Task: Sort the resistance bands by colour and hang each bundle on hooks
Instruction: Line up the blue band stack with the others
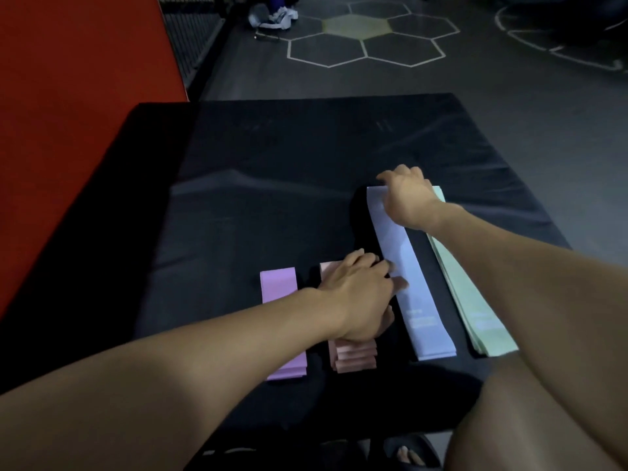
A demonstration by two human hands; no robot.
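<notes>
Tabletop [272, 158]: we list purple [280, 297], pink [355, 360], blue [401, 266], green [475, 300] bands. Left hand [356, 294] flat on blue; right hand [406, 195] pinching its far end.

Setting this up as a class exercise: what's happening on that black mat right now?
A person is sorting flat resistance bands by colour on a black mat. Four stacks lie side by side: purple, pink, pale blue and green. The left hand and right hand are both pressing on the pale blue one. Nothing is hung yet; no hooks show.
</notes>
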